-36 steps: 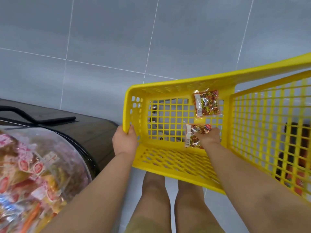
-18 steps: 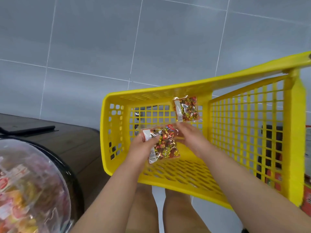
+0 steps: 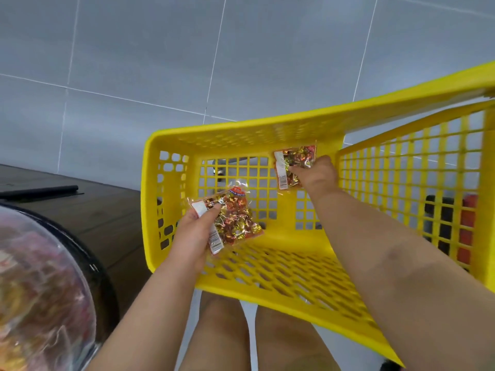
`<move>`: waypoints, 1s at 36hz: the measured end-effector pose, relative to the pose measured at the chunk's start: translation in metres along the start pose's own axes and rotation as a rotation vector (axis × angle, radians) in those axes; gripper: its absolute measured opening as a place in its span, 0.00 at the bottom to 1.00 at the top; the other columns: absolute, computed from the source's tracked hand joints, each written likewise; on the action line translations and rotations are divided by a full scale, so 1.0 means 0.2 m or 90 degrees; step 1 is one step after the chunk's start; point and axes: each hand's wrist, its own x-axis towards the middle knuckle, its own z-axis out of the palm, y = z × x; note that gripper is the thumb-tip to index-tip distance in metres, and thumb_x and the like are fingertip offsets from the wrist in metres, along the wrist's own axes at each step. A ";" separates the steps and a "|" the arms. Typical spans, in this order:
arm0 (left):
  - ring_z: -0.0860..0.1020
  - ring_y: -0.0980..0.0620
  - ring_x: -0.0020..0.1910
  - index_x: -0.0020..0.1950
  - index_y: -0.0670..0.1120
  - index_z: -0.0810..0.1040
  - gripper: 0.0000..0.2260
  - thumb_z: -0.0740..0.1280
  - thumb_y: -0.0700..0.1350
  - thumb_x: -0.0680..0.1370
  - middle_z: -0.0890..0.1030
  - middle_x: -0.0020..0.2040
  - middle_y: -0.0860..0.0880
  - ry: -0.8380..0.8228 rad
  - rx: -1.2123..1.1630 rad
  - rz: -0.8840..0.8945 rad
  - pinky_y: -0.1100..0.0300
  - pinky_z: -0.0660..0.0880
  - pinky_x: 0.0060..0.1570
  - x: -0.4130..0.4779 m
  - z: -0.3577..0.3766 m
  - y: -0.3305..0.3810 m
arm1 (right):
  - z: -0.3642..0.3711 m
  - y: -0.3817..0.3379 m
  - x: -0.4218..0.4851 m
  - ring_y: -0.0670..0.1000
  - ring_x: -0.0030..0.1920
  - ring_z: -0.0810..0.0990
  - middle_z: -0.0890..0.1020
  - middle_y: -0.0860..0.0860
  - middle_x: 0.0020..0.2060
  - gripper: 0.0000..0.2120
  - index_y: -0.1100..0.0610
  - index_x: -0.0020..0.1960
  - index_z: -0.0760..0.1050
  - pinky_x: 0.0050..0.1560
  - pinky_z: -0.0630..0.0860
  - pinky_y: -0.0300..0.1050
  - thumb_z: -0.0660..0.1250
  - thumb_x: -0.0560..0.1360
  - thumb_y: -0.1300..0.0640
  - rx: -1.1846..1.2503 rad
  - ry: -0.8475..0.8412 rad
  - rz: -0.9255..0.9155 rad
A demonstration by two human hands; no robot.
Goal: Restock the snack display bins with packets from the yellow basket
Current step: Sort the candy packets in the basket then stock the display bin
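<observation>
Left hand grip: the left hand [image 3: 194, 234] is closed on a candy packet [image 3: 229, 219], thumb across its white label end and the remaining fingers underneath; the packet is raised clear of the basket's mesh.
Held packet: clear wrapper, red and gold sweets inside, white barcode strip along the edge nearest the palm.
Right hand grip: the right hand [image 3: 316, 175] reaches deep into the basket and its fingertips are pressed onto a second packet [image 3: 293, 164]; whether the fingers have fully closed around it cannot be told, since the hand covers the packet's lower right corner.
Second packet: same kind of sweets, lying against the basket's far grid wall near a solid yellow corner post.
Yellow basket [image 3: 281, 266]: tipped on its side, open mouth towards the person, resting above the person's bare knees [image 3: 222, 336]; only these two packets show inside.
Display bin [image 3: 40, 290]: rounded clear dome at lower left, well apart from both hands, with blurred colourful wrapped snacks behind it.
Cabinet [image 3: 88, 210]: dark wood-look top beside the dome, left of the basket.
Floor [image 3: 160, 62]: grey tiles with pale grout lines.
</observation>
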 end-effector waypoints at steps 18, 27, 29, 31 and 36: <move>0.77 0.37 0.54 0.65 0.36 0.71 0.16 0.66 0.37 0.78 0.77 0.57 0.33 -0.050 0.015 0.136 0.40 0.74 0.53 -0.78 -0.23 0.40 | -0.62 -0.16 -1.21 0.52 0.52 0.81 0.83 0.52 0.51 0.12 0.52 0.51 0.75 0.57 0.76 0.52 0.73 0.71 0.59 0.246 -0.365 -0.261; 0.75 0.45 0.61 0.74 0.52 0.65 0.27 0.69 0.43 0.77 0.73 0.65 0.42 0.194 0.063 0.346 0.48 0.74 0.61 -1.11 -0.46 0.43 | -0.71 -0.50 -1.75 0.43 0.41 0.81 0.82 0.46 0.43 0.13 0.50 0.49 0.72 0.44 0.78 0.36 0.70 0.71 0.64 0.242 -0.423 -0.414; 0.71 0.47 0.68 0.73 0.51 0.68 0.23 0.67 0.48 0.78 0.67 0.72 0.42 0.176 0.060 0.354 0.47 0.69 0.68 -1.17 -0.52 0.44 | -0.69 -0.56 -1.86 0.48 0.45 0.81 0.82 0.50 0.45 0.12 0.51 0.49 0.72 0.50 0.78 0.45 0.69 0.71 0.64 0.228 -0.435 -0.434; 0.68 0.48 0.71 0.73 0.53 0.68 0.31 0.70 0.60 0.73 0.62 0.76 0.44 0.136 -0.011 0.331 0.47 0.66 0.70 -1.24 -0.59 0.43 | -0.66 -0.62 -1.97 0.49 0.46 0.82 0.83 0.51 0.46 0.11 0.52 0.49 0.73 0.51 0.78 0.48 0.69 0.71 0.63 0.210 -0.450 -0.461; 0.79 0.46 0.60 0.69 0.50 0.72 0.30 0.74 0.54 0.69 0.79 0.63 0.45 -0.037 -0.218 0.300 0.43 0.71 0.65 -1.39 -0.80 0.40 | -0.57 -0.72 -2.25 0.53 0.50 0.82 0.83 0.53 0.49 0.14 0.54 0.55 0.75 0.54 0.78 0.55 0.69 0.70 0.59 0.116 -0.487 -0.530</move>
